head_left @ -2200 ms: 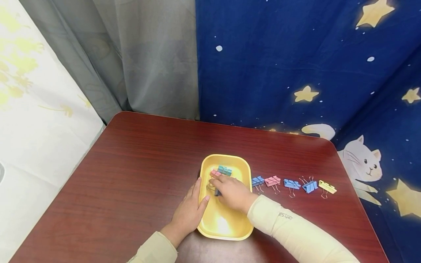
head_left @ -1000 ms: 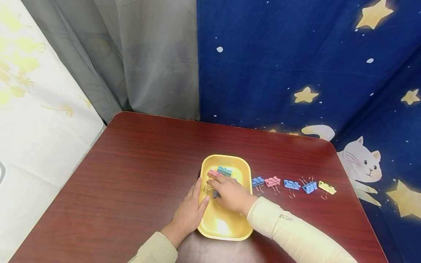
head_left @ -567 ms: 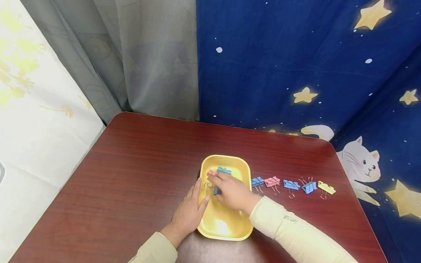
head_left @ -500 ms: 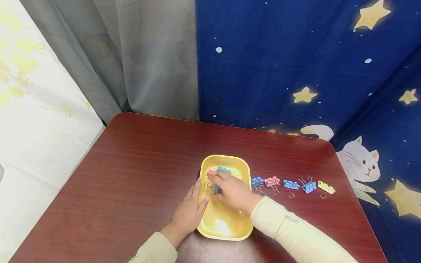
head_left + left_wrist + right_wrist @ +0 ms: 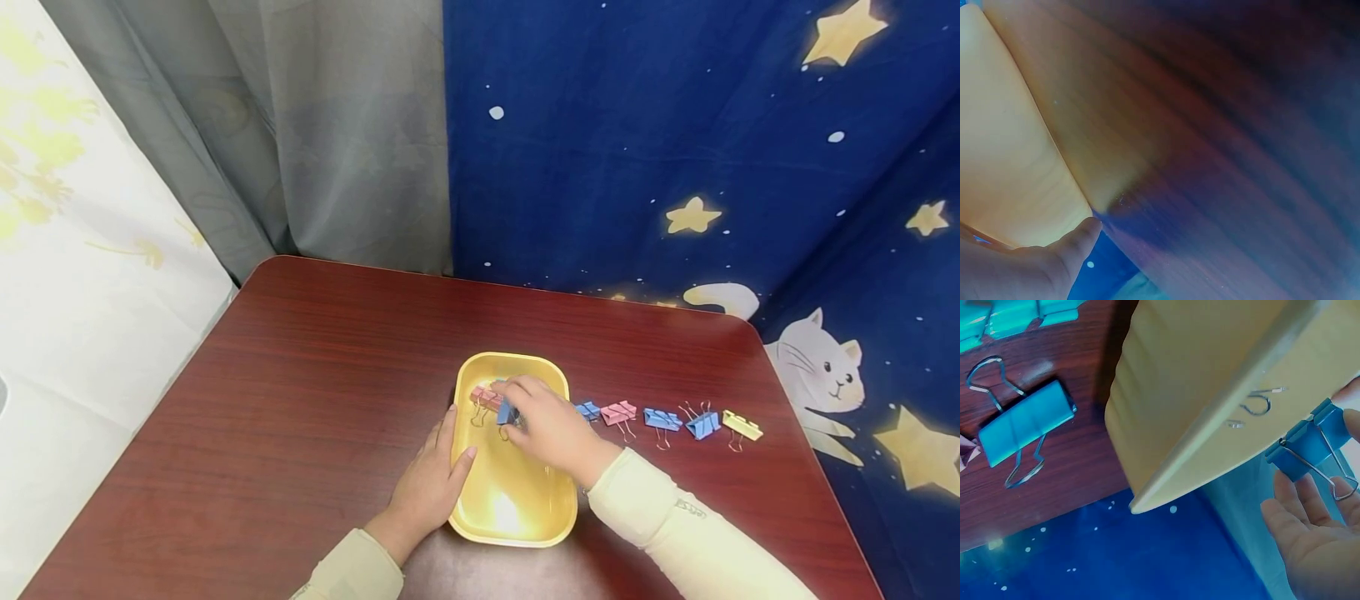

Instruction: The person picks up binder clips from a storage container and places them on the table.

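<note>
The person's right hand (image 5: 555, 429) pinches a blue clip (image 5: 506, 412) over the yellow tray (image 5: 517, 512), where a pink clip (image 5: 485, 397) lies. The left hand (image 5: 427, 487), its fingers extended, rests against the tray's left side. Five more clips (image 5: 662, 419) sit in a row on the surface (image 5: 337, 375), right of the tray.

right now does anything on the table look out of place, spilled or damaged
Nothing looks spilled or damaged. Slightly odd: in the row right of the yellow tray, the fourth clip, a blue one, points its wire handles away from the person, while the yellow clip beside it points its handle toward them.
</note>
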Demonstrator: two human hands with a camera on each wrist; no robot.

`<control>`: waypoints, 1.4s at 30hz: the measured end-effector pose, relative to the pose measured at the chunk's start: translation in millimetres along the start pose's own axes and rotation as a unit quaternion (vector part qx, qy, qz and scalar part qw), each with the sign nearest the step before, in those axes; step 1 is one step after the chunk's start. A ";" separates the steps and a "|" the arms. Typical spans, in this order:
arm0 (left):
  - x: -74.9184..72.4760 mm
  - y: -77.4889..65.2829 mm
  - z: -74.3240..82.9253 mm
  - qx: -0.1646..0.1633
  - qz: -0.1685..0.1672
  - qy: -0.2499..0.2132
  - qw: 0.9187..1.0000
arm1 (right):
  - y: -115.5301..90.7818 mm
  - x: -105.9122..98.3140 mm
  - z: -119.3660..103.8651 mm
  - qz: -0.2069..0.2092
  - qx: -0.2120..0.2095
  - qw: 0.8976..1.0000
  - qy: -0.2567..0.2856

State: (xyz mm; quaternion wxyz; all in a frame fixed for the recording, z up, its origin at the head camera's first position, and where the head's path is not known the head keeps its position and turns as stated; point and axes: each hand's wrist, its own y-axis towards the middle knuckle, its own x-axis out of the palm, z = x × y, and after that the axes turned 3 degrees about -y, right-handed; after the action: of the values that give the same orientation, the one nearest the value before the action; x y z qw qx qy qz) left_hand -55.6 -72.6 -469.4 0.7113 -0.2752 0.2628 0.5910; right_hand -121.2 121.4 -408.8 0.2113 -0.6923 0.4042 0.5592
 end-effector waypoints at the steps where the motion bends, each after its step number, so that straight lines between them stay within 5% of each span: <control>1: 0.2 0.1 -0.1 0.000 0.001 0.000 1.000 | -0.8 -1.5 0.8 0.005 0.005 1.000 -0.001; 33: 2.9 2.3 0.3 -0.011 0.011 -0.004 1.000 | -41.2 -24.5 27.4 0.077 0.110 0.991 0.026; 42: 3.4 1.9 -0.3 -0.004 0.015 -0.002 1.000 | -57.2 -20.7 37.0 0.066 0.153 0.985 0.038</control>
State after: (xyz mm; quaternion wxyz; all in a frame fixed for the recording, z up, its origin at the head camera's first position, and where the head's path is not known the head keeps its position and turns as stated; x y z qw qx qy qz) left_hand -56.9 -70.1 -472.2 0.7015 -0.2732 0.2632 0.6033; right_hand -99.0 189.1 -409.0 0.2621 -0.6438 0.5379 0.4769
